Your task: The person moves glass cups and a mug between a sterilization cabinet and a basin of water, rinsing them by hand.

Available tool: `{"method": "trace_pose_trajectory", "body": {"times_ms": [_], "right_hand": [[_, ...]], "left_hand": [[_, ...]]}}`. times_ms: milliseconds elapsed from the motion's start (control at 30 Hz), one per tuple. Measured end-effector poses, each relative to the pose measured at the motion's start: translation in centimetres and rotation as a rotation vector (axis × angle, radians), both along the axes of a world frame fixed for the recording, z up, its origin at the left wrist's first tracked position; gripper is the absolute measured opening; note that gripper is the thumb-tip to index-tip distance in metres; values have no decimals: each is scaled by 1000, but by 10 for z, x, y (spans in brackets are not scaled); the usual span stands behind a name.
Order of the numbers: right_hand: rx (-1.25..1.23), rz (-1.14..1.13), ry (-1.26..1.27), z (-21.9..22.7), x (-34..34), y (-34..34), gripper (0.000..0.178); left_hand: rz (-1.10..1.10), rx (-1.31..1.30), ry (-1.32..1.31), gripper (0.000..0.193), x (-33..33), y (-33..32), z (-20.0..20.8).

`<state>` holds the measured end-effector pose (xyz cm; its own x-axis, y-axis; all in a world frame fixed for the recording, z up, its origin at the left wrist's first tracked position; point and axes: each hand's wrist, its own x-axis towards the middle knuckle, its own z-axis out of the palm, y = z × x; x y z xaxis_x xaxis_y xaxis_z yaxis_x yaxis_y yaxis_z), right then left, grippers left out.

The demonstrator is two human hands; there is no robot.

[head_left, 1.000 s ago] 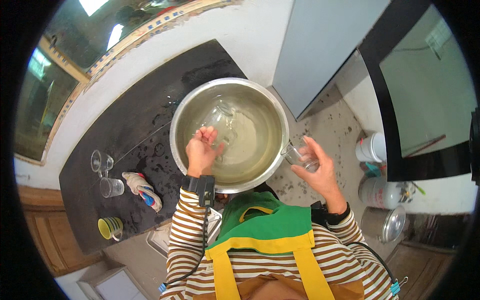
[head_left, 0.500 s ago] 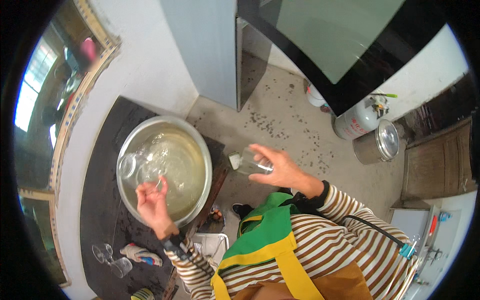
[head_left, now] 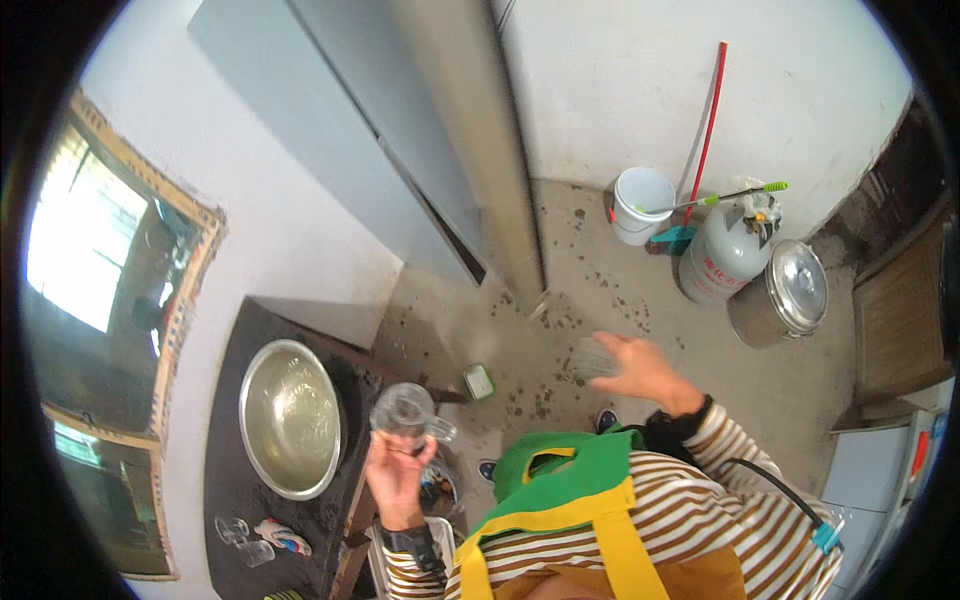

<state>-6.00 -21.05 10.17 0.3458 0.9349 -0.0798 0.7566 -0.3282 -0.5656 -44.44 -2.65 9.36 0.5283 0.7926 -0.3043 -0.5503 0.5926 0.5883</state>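
Note:
My left hand (head_left: 396, 482) grips a clear glass mug (head_left: 402, 408), raised beside the right edge of a dark table (head_left: 222, 470). Its rim faces up and its handle points right. Out over the floor, my right hand (head_left: 650, 376) is closed around a clear drinking glass (head_left: 595, 357), partly blurred by motion. A wide metal basin (head_left: 336, 440) of water sits on the table, to the left of the mug. Nearer me on the same table are two clear glasses, one of them a stemmed-looking glass (head_left: 232, 529), with a white, red and blue cloth (head_left: 283, 537) alongside.
A tall grey cabinet (head_left: 330, 130) stands ahead, its swung panel (head_left: 470, 150) blurred. At the back right are a white bucket (head_left: 640, 205), a red-handled broom (head_left: 708, 130), a gas cylinder (head_left: 715, 255) and a lidded steel pot (head_left: 790, 295). A small green-edged box (head_left: 479, 381) is below the table's edge.
My left hand has lifted the mug from the basin and moved right. My right hand has carried its glass farther right. The view has shifted, and the dark-framed glass panel now shows edge-on.

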Motion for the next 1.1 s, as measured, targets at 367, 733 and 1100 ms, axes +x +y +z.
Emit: {"method": "trace_pose_trajectory", "body": {"times_ms": [367,733,1100], "right_hand": [[312,-727,245,21,201,-182,74],[334,-305,238,55,322,-5,72],[275,213,107,104,425,233,73]], "left_hand": [[-14,-298,366,26,168,-23,-130],[-19,-283,201,21,241,16,-189],[435,-509,236,25,355,42,-196]]}}
